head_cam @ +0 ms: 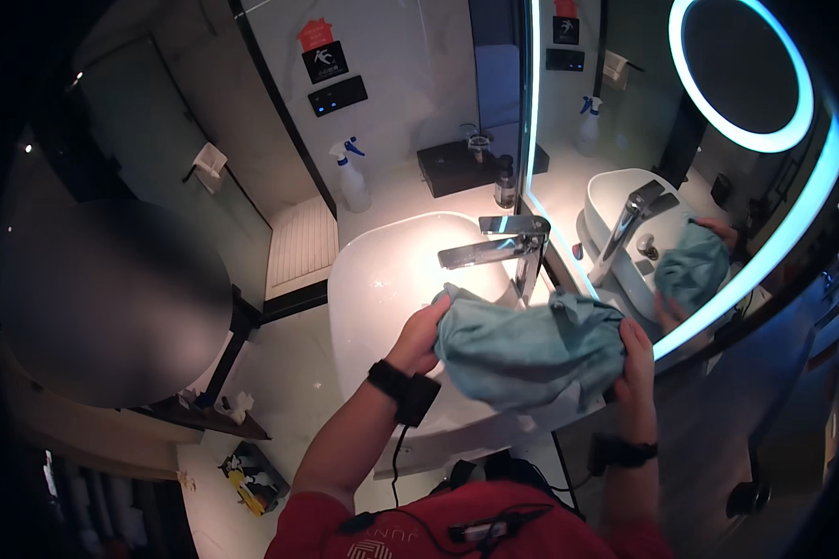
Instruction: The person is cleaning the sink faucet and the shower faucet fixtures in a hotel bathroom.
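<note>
A crumpled teal cloth point(528, 353) is stretched sideways between my two hands, above the front part of a white washbasin point(353, 293). My left hand point(421, 334) grips its left end. At the cloth's right end, my right hand point(635, 356) holds on with the thumb upward. Behind the cloth rises a chrome basin faucet point(528, 251), its lower body partly hidden. The cloth also covers part of the basin's front. Each of my wrists wears a black strap with a small box.
On the counter stand a white spray bottle point(352, 178), a dark pump bottle point(505, 183) and a black box point(454, 169) with glassware. A lit mirror point(622, 133) borders the right side. At lower left, a black caddy point(269, 475) with yellow items sits near a round dark disc point(115, 304).
</note>
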Action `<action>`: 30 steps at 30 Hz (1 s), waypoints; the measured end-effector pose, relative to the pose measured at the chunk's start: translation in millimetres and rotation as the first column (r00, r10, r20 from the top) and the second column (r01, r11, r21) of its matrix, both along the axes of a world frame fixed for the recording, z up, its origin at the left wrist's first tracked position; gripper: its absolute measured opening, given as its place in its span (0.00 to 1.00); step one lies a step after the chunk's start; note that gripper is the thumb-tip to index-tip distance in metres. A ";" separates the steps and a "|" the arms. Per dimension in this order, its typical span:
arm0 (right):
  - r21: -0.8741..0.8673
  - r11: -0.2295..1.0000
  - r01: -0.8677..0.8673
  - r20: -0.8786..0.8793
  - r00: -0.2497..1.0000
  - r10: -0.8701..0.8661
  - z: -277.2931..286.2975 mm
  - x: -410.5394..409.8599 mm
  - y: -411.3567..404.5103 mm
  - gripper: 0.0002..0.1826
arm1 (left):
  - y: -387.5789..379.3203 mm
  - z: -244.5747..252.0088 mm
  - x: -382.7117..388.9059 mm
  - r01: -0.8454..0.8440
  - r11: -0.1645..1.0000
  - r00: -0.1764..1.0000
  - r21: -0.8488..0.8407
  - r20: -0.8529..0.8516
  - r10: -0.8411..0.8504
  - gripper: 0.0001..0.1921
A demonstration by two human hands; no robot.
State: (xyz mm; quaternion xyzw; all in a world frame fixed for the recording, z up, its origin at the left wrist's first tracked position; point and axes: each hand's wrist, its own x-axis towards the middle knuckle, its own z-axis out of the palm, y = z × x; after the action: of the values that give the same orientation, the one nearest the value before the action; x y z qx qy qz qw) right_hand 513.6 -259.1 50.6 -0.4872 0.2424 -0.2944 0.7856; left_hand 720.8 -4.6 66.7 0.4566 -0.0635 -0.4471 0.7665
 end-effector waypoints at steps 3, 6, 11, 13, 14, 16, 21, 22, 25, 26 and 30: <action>0.149 0.987 0.060 0.374 0.921 -0.112 -4.3 60.7 -7.0 0.21 | -50.8 -47.1 33.3 -0.162 0.977 0.972 -0.141 -0.195 0.133 0.15; -0.033 0.994 -0.105 0.370 0.922 0.109 -0.6 113.9 -9.0 0.39 | -102.7 -94.7 54.4 -0.198 0.980 0.909 -0.015 0.372 0.190 0.14; -0.360 0.909 -0.209 0.197 0.936 0.293 -45.9 182.5 -23.8 0.42 | -163.1 -88.1 29.9 -0.289 0.924 0.532 0.251 0.845 -0.063 0.22; -0.448 0.863 -0.231 0.123 0.941 0.315 -63.2 183.2 -31.7 0.41 | -161.4 -85.4 30.3 -0.372 0.851 0.365 0.370 0.901 -0.232 0.20; -0.545 0.815 -0.199 0.083 0.954 0.288 -79.4 185.0 -35.0 0.40 | -159.4 -84.9 31.8 -0.469 0.768 0.176 0.435 0.899 -0.402 0.19; -0.534 0.800 -0.273 0.025 0.941 0.338 -113.2 184.1 -39.0 0.39 | -156.1 -87.8 36.8 -0.474 0.739 0.162 0.479 0.872 -0.462 0.16; -0.593 0.714 -0.372 -0.283 0.927 0.247 -170.4 175.7 -45.8 0.38 | -163.9 -59.2 15.3 -0.350 0.461 0.317 0.816 0.566 -0.761 0.11; -0.554 0.695 -0.458 -0.429 0.873 0.234 -172.9 172.1 -46.0 0.39 | -164.5 -57.4 6.5 -0.450 0.433 0.206 0.781 0.563 -0.800 0.10; -0.685 0.510 -0.520 -0.571 0.818 0.068 -192.0 171.4 -40.9 0.38 | -157.4 -62.9 -18.7 -0.596 0.760 -0.391 0.260 0.733 -0.557 0.09; -0.710 0.468 -0.527 -0.607 0.794 -0.026 -195.8 174.7 -36.2 0.37 | -155.7 -67.7 -30.0 -0.603 0.753 -0.390 0.264 0.726 -0.567 0.09; -0.929 0.117 -0.351 -0.369 0.899 -0.237 -237.6 187.0 -49.8 0.37 | -153.7 -68.3 -58.7 -0.349 0.716 -0.330 0.605 0.635 -0.698 0.11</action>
State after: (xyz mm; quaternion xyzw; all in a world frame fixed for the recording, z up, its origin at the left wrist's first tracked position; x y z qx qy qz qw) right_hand 700.6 -309.0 -187.0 -0.9437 0.1323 -0.2316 0.1958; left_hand 662.1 -158.3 -1.6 0.8133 -0.5759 -0.0115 0.0818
